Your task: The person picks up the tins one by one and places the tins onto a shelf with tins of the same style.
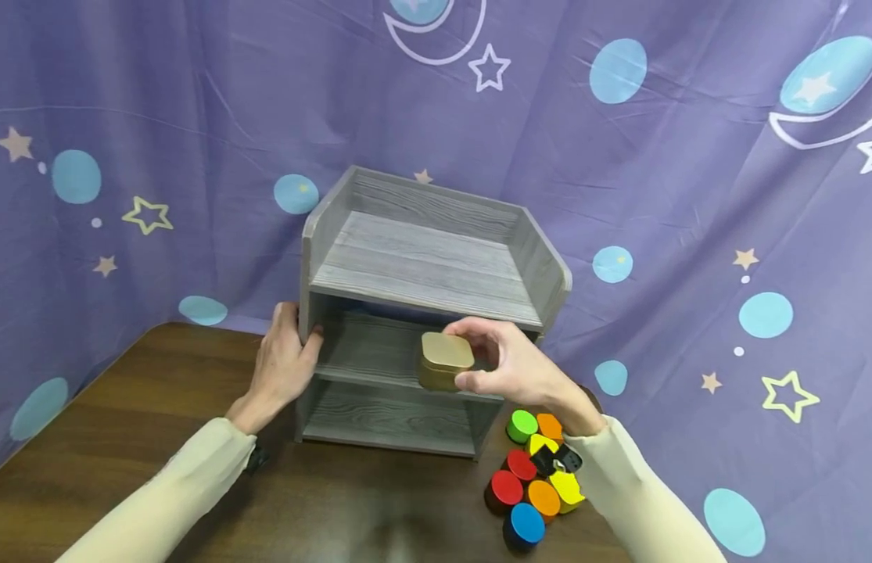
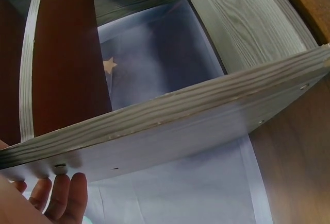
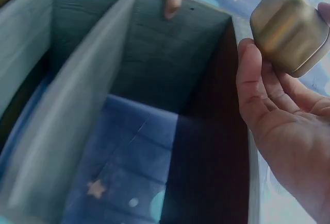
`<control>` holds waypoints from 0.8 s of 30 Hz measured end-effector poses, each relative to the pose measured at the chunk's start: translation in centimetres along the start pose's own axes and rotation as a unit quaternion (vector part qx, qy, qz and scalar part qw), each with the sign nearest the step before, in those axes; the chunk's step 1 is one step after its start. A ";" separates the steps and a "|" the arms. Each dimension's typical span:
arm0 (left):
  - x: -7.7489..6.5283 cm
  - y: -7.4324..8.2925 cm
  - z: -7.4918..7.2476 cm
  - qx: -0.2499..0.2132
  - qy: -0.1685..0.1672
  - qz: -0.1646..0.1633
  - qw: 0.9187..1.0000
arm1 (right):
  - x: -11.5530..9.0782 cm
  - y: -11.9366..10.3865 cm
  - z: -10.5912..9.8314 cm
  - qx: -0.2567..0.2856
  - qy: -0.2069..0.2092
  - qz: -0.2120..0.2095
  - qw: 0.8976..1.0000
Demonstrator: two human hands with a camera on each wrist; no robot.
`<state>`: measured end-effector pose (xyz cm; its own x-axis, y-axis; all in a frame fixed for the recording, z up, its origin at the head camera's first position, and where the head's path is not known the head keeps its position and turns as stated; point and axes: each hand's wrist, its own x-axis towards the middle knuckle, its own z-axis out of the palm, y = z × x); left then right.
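Observation:
A small gold tin (image 1: 446,360) with rounded corners is pinched between the thumb and fingers of my right hand (image 1: 509,367). In the head view it hangs in front of the middle shelf of a grey wooden shelf unit (image 1: 425,254). The right wrist view shows the gold tin (image 3: 289,31) close up, past the unit's edge. My left hand (image 1: 284,356) grips the unit's left side panel, thumb at the front edge. Seen from the left wrist, fingers (image 2: 72,198) of that hand press the panel's outer face.
On the table (image 1: 267,500), right of the unit, stands a cluster of coloured blocks: red (image 1: 507,488), blue (image 1: 525,524), green (image 1: 522,424), orange and yellow. A purple curtain (image 1: 231,156) with stars and moons hangs behind. The unit's back is partly uncovered.

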<state>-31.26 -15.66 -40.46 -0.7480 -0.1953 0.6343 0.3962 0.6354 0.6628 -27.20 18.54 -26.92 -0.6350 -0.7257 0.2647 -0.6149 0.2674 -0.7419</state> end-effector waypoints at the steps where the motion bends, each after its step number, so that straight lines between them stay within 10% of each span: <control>1: 0.0 0.0 0.0 -0.002 0.000 0.000 1.000 | 0.8 -0.4 0.0 -0.004 0.001 -0.001 1.000; 24: -0.1 0.1 -0.4 -0.004 -0.019 0.002 1.000 | 13.8 -3.2 1.1 -0.009 0.080 0.059 0.995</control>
<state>-30.98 -15.86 -40.33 -0.7663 -0.1645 0.6211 0.4031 0.6295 0.6642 -33.49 6.97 -21.51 -0.7684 -0.5793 0.2721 -0.5395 0.3574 -0.7624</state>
